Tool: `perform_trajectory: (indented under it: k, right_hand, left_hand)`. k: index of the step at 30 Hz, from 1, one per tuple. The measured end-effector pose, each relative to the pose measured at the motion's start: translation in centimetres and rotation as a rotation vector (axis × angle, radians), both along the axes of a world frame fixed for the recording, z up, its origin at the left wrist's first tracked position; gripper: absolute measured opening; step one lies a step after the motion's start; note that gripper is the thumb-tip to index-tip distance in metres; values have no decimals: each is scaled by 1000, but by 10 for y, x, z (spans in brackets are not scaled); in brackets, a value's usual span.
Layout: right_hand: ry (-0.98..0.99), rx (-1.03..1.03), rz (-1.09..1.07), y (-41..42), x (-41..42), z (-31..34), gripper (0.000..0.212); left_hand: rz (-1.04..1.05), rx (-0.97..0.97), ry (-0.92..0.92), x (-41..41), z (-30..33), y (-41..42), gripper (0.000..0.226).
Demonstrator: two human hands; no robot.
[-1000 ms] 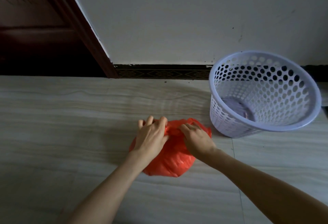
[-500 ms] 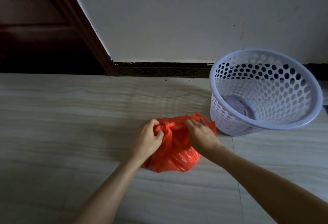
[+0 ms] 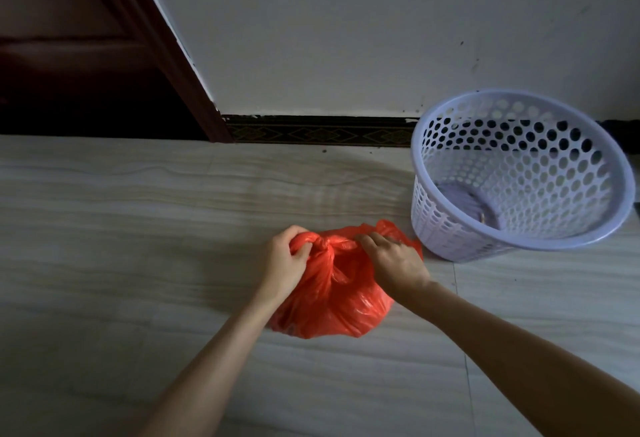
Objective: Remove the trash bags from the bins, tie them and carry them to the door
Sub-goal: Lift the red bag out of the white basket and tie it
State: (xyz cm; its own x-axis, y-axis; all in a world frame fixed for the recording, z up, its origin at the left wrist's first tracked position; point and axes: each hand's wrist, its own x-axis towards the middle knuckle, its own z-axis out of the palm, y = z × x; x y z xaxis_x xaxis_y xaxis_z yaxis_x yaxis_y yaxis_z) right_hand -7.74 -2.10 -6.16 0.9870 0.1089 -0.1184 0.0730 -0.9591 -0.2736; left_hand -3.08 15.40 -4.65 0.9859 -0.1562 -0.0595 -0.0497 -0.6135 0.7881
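At frame centre, your left hand (image 3: 285,260) and right hand (image 3: 394,261) grip the knotted top of the crinkled red plastic trash bag (image 3: 341,301) on the floor.

Single head-worn view, angled forward and down, close above floor (image 3: 138,228) and wall (image 3: 346,38)

Readable text: none in the head view.
Red trash bag (image 3: 341,294): plain plastic, no print or logo visible.
Perforated bin (image 3: 519,173): plain lavender plastic, no label or brand mark seen.
Skirting band (image 3: 318,131): repeated diamond pattern only, no letters or numbers.
Wall (image 3: 346,31): scattered dark specks, no sign or writing.
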Motion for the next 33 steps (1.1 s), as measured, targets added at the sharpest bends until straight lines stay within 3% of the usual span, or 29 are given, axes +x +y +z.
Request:
perform_trajectory:
  k: [2, 4, 6, 8, 11, 16, 19, 22, 26, 29, 33]
  right_hand:
    - [-120, -30, 11, -1, 2, -2, 43]
    - [-155, -74, 8, -4, 2, -6, 44]
    - [-179, -78, 32, -5, 1, -9, 46]
    - [-205, -92, 40, -5, 0, -9, 45]
    - [-219, -92, 18, -7, 0, -11, 41]
    - [-203, -85, 13, -17, 0, -19, 41]
    - [-275, -43, 39, -17, -1, -20, 44]
    - [-366, -22, 57, -18, -1, -16, 43]
    - [-532, -33, 174, -24, -3, -18, 34]
    - [-508, -49, 207, -33, -9, -13, 21]
    - [-447, -85, 194, -46, -14, -11, 19]
  left_hand:
    - [-70, 231, -170, 3, 0, 6, 13]
    - [-92, 275, -203, 5, 3, 12, 16]
    - [-108, 130, -37, 7, 10, 16, 17]
    - [-162, -54, 245, 8, 13, 20, 22]
    - [-80, -333, 547, 4, 14, 25, 12]
    - [-60, -299, 569, -2, 10, 30, 26]
    - [121, -391, 624, -2, 5, 28, 40]
    - [352, -603, 740, -7, 0, 23, 49]
    - [521, -753, 810, -6, -1, 28, 43]
    - [601, -886, 823, 0, -5, 43, 57]
    - [788, -884, 798, 0, -16, 58, 39]
